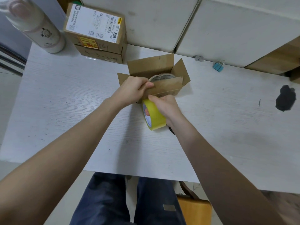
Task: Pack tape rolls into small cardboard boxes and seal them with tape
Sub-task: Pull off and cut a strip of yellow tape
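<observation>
A small cardboard box (152,67) stands open in the middle of the white table (65,103), its far and side flaps raised. A tape roll (162,77) lies inside, mostly hidden by the near flap (168,86). My left hand (133,91) pinches that near flap at its left end, thumb on top. My right hand (167,108) grips a yellow tape roll (153,116) just in front of the box, its fingers touching the box's near wall.
Two stacked sealed boxes (97,33) with a shipping label sit at the back left, beside a pale bottle (37,26). A blue binder clip (219,66) lies at the back right, a dark stain (285,98) farther right. White cabinets (211,21) close off the table's far side.
</observation>
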Motion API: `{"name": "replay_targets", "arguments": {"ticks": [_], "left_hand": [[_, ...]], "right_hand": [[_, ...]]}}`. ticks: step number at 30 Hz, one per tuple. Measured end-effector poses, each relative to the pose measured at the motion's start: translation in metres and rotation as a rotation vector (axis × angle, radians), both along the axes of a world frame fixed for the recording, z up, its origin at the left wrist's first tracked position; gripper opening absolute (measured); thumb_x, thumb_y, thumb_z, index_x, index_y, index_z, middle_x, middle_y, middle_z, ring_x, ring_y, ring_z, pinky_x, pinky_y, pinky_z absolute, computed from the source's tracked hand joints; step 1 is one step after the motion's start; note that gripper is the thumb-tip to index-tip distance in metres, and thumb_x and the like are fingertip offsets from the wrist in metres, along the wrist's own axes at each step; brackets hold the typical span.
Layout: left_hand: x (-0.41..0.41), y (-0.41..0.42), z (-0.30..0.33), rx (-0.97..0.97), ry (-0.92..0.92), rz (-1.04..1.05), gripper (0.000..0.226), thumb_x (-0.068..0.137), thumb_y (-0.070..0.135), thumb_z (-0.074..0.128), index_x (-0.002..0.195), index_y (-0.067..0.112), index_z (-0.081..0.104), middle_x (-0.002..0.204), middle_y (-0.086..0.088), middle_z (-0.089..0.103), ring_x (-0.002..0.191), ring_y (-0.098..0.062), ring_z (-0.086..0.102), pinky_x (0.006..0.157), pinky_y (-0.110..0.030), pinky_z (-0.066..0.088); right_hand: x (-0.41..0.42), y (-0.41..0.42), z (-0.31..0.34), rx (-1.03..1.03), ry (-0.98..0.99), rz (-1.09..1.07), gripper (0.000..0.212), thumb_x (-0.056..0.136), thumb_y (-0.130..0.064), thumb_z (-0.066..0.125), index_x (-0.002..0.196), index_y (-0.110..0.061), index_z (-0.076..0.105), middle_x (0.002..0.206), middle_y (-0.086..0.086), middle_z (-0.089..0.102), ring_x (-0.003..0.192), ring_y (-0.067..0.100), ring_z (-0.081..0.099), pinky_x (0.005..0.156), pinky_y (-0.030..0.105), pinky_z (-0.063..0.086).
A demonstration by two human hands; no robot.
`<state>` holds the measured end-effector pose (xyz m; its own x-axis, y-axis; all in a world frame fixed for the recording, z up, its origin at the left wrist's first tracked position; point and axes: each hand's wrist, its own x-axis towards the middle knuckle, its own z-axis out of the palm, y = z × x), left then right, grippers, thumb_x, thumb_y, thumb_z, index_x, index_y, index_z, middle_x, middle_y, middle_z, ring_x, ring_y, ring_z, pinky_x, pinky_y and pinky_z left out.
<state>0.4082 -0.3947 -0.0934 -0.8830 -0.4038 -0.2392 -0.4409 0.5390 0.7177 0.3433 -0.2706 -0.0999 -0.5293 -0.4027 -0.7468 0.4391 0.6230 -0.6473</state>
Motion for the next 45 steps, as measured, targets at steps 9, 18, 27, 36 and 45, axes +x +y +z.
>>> {"name": "replay_targets", "arguments": {"ticks": [9,18,27,36,45], "left_hand": [[0.002,0.0,0.003,-0.007,-0.034,-0.022,0.02,0.091,0.019,0.06,0.072,0.011,0.061,0.058,0.005,0.051,0.065,-0.02,0.049,0.061,-0.029,0.035],[-0.016,-0.011,0.001,0.01,-0.046,0.012,0.018,0.094,0.024,0.055,0.084,0.009,0.06,0.073,-0.008,0.062,0.07,-0.022,0.055,0.064,-0.033,0.041],[-0.013,-0.005,-0.005,-0.039,-0.026,-0.008,0.008,0.081,0.006,0.065,0.079,0.014,0.064,0.067,0.001,0.057,0.072,-0.018,0.05,0.063,-0.026,0.035],[-0.019,-0.015,-0.003,-0.061,0.087,0.028,0.004,0.086,0.01,0.062,0.086,0.007,0.064,0.07,-0.007,0.059,0.071,-0.023,0.051,0.066,-0.034,0.041],[-0.048,-0.029,0.008,-0.148,0.01,-0.142,0.022,0.097,0.021,0.049,0.092,0.006,0.064,0.072,-0.002,0.056,0.078,-0.028,0.054,0.068,-0.035,0.039]], "right_hand": [[-0.005,0.002,0.009,-0.044,-0.026,0.054,0.033,0.091,-0.029,0.059,0.072,-0.002,0.064,0.052,0.011,0.065,0.047,0.019,0.062,0.058,0.026,0.053],[-0.004,0.011,0.006,-0.154,-0.046,0.057,0.017,0.094,-0.027,0.053,0.089,-0.012,0.057,0.059,0.012,0.069,0.053,0.025,0.067,0.055,0.035,0.055],[-0.008,0.002,0.013,-0.079,-0.055,0.042,0.031,0.096,-0.025,0.052,0.089,0.003,0.063,0.055,0.012,0.067,0.046,0.021,0.064,0.05,0.026,0.053],[-0.024,-0.018,0.02,-0.021,-0.104,0.048,0.031,0.096,-0.017,0.052,0.106,0.013,0.054,0.045,0.007,0.063,0.038,0.015,0.061,0.04,0.02,0.049],[-0.034,-0.019,0.01,-0.053,-0.133,-0.048,0.024,0.095,-0.03,0.056,0.097,-0.006,0.06,0.069,0.004,0.072,0.064,0.016,0.07,0.057,0.024,0.056]]}}
